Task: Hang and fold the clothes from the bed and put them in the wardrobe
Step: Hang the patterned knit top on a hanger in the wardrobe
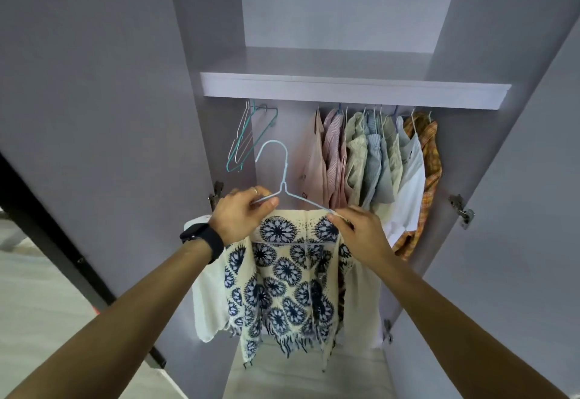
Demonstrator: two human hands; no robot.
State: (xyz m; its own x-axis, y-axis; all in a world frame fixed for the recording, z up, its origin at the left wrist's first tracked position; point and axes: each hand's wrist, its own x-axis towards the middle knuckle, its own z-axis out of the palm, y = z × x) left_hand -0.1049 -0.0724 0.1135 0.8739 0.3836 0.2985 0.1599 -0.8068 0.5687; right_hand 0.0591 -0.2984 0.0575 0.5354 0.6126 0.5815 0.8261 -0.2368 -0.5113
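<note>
A cream cloth with dark blue round flower prints and a fringed hem [287, 279] hangs over a pale blue wire hanger [284, 175], held up in front of the open wardrobe. My left hand [241, 213] grips the hanger's left arm together with the cloth's top edge. My right hand [361, 226] pinches the hanger's right arm and the cloth there. The hanger's hook points up, below the rail and apart from it.
Several shirts [376, 160] hang on the rail at the right, the last one orange plaid [428, 160]. Empty wire hangers [248, 138] hang at the left. A grey shelf [354, 89] runs above the rail. Wardrobe doors [94, 116] stand open on both sides.
</note>
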